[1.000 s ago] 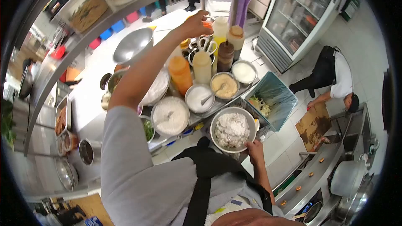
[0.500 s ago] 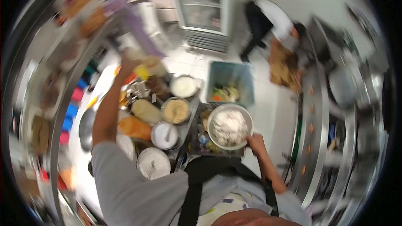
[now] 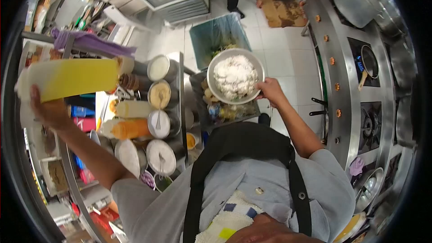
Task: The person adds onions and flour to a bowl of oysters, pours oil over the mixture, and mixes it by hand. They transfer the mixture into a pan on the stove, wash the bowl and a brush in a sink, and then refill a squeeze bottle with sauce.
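Observation:
My left hand (image 3: 49, 110) is wrapped round a large squeeze bottle (image 3: 76, 77) with yellow contents, lying nearly sideways at the far left. At its rim, my right hand (image 3: 271, 91) grips a metal bowl (image 3: 212, 85) heaped with white floury food (image 3: 236, 75). Between the two hands, tubs of white (image 3: 159, 67) and tan (image 3: 159, 95) contents stand on the counter beside an orange bottle (image 3: 130, 128) and a pale bottle (image 3: 133, 109).
A blue-green bin (image 3: 202, 40) with scraps is beyond the bowl. At the right runs a stove (image 3: 344, 121) with a small pan (image 3: 369, 61) over a blue flame. Another person's hand (image 3: 258, 3) is beside stained cardboard (image 3: 281, 4) on the floor.
My left hand has lifted the yellow bottle from among the containers, out to the left. The view has turned; the other person and cardboard now appear nearer the top edge.

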### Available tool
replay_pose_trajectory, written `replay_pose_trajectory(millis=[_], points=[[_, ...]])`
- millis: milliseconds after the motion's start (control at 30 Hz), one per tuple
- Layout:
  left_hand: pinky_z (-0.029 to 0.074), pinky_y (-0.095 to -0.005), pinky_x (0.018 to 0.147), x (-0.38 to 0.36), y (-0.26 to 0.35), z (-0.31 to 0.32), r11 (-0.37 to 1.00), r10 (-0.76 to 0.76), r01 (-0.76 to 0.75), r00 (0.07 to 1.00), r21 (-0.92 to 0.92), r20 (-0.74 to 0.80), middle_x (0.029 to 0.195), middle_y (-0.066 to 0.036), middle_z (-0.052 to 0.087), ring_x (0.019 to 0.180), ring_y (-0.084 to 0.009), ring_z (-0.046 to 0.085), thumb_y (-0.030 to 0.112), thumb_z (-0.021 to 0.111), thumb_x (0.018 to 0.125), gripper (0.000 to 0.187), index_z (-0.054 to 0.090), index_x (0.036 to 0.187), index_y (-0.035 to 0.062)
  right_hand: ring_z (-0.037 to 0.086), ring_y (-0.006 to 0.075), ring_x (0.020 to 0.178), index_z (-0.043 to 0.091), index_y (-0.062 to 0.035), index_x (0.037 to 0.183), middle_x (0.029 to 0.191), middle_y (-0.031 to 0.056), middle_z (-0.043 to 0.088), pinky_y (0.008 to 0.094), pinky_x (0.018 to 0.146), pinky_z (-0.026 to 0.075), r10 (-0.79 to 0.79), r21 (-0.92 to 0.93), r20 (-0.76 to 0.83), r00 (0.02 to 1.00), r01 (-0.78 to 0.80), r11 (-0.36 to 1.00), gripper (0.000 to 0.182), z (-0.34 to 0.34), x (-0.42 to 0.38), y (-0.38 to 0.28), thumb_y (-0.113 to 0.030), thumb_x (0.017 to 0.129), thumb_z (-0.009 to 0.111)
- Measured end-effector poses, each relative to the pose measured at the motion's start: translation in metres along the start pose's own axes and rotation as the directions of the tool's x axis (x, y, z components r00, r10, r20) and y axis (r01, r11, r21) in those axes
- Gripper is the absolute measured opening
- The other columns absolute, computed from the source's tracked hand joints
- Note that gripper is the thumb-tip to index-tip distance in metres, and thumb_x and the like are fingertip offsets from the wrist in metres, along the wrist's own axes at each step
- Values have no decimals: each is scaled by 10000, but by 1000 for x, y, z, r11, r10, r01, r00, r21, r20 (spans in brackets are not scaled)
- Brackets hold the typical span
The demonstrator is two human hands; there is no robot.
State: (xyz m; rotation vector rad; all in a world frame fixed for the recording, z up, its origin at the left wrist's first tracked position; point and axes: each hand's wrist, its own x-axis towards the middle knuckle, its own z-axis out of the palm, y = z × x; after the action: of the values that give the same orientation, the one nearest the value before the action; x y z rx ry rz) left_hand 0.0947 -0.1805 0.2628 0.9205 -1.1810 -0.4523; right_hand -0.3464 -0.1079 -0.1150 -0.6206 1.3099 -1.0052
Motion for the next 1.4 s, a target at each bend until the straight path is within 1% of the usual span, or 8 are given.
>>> replay_pose_trajectory(millis=[133, 233, 300, 467, 700, 1000, 1100, 1400], points=[[414, -404, 973, -64, -68, 52, 845, -295, 449, 844, -289, 447, 1185, -167, 550, 1106, -260, 533, 280, 507, 884, 476, 480, 1250, -24, 661, 196, 678, 600, 67, 944, 850, 130, 655, 329, 594, 584, -10, 63, 24, 1000, 8, 998, 215, -9, -6, 0, -103, 817, 562], [526, -317, 755, -133, -139, 96, 837, -493, 505, 532, 210, 689, 1027, -99, 619, 871, -167, 620, 166, 580, 844, 325, 570, 1114, -13, 659, 190, 689, 600, 73, 934, 848, 131, 654, 336, 603, 581, -21, 70, 17, 1000, 20, 997, 222, -16, -15, 0, -108, 810, 566], [538, -304, 689, -181, -131, 155, 422, -715, 818, 35, 391, 699, 933, -86, 632, 789, -166, 638, 209, 652, 785, 372, 575, 1078, -8, 655, 192, 681, 604, 85, 905, 832, 139, 653, 331, 600, 577, -25, 23, -10, 1000, 25, 999, 219, -21, -16, 8, -103, 803, 559], [549, -317, 666, -256, -179, 195, 21, -775, 660, -464, 751, 430, 926, -107, 640, 750, -170, 645, 389, 676, 806, 500, 574, 1100, -3, 636, 225, 598, 604, 96, 780, 685, 167, 630, 357, 550, 536, -61, -66, -105, 993, 54, 996, 247, -40, -17, 45, -148, 766, 572], [559, -284, 634, -278, -205, 217, -49, -787, 590, -520, 806, 333, 915, -101, 657, 741, -158, 661, 323, 695, 824, 452, 583, 1094, -22, 606, 326, 584, 590, 75, 723, 662, 245, 594, 408, 570, 464, -120, -253, -200, 972, 68, 965, 283, -66, -17, 98, -208, 728, 577], [548, -302, 633, -283, -198, 234, -5, -853, 447, -468, 894, 230, 929, -98, 649, 759, -162, 655, 294, 751, 780, 482, 564, 1095, -19, 622, 298, 592, 603, 71, 751, 652, 214, 610, 394, 575, 477, -114, -200, -206, 972, 72, 977, 270, -72, -23, 103, -197, 736, 569], [549, -307, 643, -282, -195, 239, -15, -862, 407, -468, 913, 195, 935, -97, 647, 769, -168, 655, 285, 760, 771, 495, 554, 1108, -14, 644, 167, 619, 629, 79, 856, 715, 113, 643, 320, 572, 548, -61, -243, -155, 986, 21, 970, 226, -78, -27, 92, -127, 773, 587], [541, -313, 676, -281, -191, 239, -30, -870, 410, -460, 912, 178, 946, -88, 653, 781, -172, 657, 283, 786, 740, 496, 592, 1101, 3, 632, 213, 569, 614, 80, 771, 644, 155, 626, 337, 520, 502, -112, -101, -218, 969, 92, 991, 232, -78, -12, 110, -148, 755, 571]])
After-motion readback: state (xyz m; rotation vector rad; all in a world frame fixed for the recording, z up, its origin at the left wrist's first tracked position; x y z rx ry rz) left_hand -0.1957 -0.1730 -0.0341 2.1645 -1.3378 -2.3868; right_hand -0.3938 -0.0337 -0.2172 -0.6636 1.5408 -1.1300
